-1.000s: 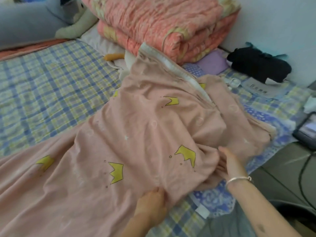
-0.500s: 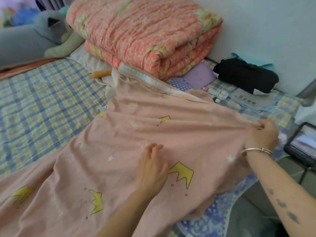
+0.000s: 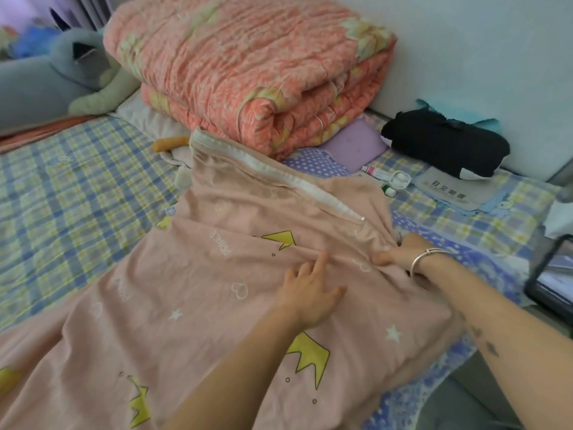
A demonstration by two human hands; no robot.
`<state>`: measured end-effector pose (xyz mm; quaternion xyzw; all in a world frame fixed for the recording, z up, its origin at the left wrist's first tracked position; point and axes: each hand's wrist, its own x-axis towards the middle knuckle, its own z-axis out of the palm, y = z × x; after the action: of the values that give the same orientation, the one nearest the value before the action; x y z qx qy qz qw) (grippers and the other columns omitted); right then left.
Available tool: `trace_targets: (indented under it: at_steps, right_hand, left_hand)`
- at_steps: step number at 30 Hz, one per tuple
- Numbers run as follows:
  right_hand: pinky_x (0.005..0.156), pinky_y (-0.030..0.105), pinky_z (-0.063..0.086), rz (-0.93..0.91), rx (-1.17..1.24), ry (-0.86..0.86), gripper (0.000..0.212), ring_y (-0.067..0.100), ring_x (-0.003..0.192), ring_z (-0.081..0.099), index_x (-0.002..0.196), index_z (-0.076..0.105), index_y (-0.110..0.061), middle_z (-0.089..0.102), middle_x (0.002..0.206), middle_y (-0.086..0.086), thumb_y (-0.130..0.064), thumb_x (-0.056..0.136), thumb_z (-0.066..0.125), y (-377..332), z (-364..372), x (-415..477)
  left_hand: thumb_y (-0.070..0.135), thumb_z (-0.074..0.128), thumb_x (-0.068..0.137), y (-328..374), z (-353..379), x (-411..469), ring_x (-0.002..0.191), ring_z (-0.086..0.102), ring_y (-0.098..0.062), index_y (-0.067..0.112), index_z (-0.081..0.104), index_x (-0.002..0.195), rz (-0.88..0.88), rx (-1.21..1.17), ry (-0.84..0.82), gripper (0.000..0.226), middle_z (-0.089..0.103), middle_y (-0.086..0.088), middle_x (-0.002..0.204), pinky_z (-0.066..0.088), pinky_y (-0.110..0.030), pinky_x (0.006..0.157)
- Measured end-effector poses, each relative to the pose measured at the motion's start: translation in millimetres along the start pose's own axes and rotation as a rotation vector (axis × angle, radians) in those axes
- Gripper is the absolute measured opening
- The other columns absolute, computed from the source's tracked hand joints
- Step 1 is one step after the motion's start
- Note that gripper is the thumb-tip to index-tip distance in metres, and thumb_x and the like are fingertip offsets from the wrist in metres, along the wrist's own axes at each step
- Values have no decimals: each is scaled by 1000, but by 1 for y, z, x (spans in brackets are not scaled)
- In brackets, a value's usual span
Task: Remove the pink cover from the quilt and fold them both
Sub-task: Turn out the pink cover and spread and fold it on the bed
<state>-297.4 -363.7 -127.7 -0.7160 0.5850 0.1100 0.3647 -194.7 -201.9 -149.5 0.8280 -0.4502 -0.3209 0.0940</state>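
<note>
The pink cover (image 3: 198, 293), printed with yellow crowns, stars and hearts, lies spread across the checked bed, its white zip edge running diagonally toward the back. The orange flowered quilt (image 3: 248, 66) sits folded in a thick stack behind it, against the wall. My left hand (image 3: 310, 290) rests flat on the cover, fingers apart. My right hand (image 3: 400, 252), a silver bangle on its wrist, pinches the cover's right edge just below the zip's end.
A black pouch (image 3: 446, 144), small tubes (image 3: 384, 178) and a grey cloth (image 3: 449, 189) lie at the back right by the wall. A tablet (image 3: 555, 274) sits at the bed's right edge. A grey plush toy (image 3: 52, 76) lies at the back left.
The cover went from bunched to spread flatter. My right hand pulled the edge rightward, then came back in below the zip. My left hand slid up from the near hem onto the middle.
</note>
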Motion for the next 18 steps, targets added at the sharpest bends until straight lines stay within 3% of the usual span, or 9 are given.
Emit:
trace_targets:
  at_steps: [3, 5, 7, 9, 11, 12, 14, 16, 18]
  right_hand:
    - [55, 28, 36, -130, -91, 8, 28, 24, 70, 51, 76, 49, -10, 55, 85, 10, -25, 70, 72, -5, -1, -14]
    - [50, 26, 31, -273, -188, 11, 30, 22, 70, 47, 66, 42, -14, 50, 80, 7, -24, 74, 69, -17, 3, -32]
    - [49, 23, 30, -380, -156, -64, 27, 15, 65, 44, 68, 40, -15, 47, 75, 3, -18, 77, 65, -33, 7, -55]
    - [53, 21, 34, -410, -3, -167, 23, 10, 65, 44, 73, 40, -16, 47, 77, 1, -11, 79, 62, -48, 3, -79]
    - [59, 17, 41, -484, 99, -275, 20, 8, 72, 48, 79, 43, -17, 51, 85, 0, -9, 82, 62, -64, 4, -102]
    - [64, 15, 44, -566, 56, -287, 17, 8, 77, 50, 83, 46, -18, 54, 90, -1, -10, 83, 61, -72, 10, -110]
    - [84, 16, 46, -796, -82, -268, 24, 14, 100, 55, 110, 50, -16, 55, 111, 1, -17, 87, 58, -93, 41, -129]
    - [97, 31, 43, -1040, -229, -251, 41, 23, 111, 53, 122, 43, -15, 52, 119, 6, -21, 83, 54, -113, 85, -146]
    - [93, 40, 46, -1125, -342, -222, 45, 29, 109, 53, 119, 44, -13, 54, 116, 11, -19, 76, 55, -134, 121, -166]
  left_hand:
    - [50, 32, 96, 1, -1, -2, 142, 15, -32, 25, -8, 149, -10, -22, -27, 71, 17, -6, 155, 15, -39, 115]
    - [51, 27, 97, 4, -2, -8, 144, 9, -29, 23, -10, 149, 16, -52, -33, 70, 9, -4, 158, 11, -38, 116]
    - [52, 26, 97, 7, -6, -16, 145, 10, -23, 23, -2, 150, 33, -231, -35, 67, 10, 0, 158, 12, -34, 116]
    - [55, 36, 94, 4, -14, -29, 135, 34, -19, 24, 23, 146, 8, -661, -63, 62, 37, 4, 146, 27, -29, 108]
    - [56, 46, 87, -5, -29, -47, 104, 57, -16, 27, 53, 123, -67, -1187, -73, 47, 60, 7, 113, 41, -33, 93]
    - [56, 47, 85, -13, -38, -57, 88, 58, -15, 26, 60, 110, -103, -1364, -38, 41, 63, 5, 96, 45, -35, 85]
    - [57, 46, 83, -34, -56, -74, 71, 58, -14, 23, 66, 96, -114, -1506, 107, 42, 62, 4, 76, 47, -34, 74]
    - [55, 55, 74, -58, -75, -95, 85, 66, -14, 26, 63, 113, -46, -1586, 244, 50, 70, 3, 94, 50, -32, 80]
    - [43, 61, 71, -85, -92, -124, 99, 66, -13, 22, 61, 118, -21, -1645, 337, 52, 69, 0, 113, 49, -32, 90]
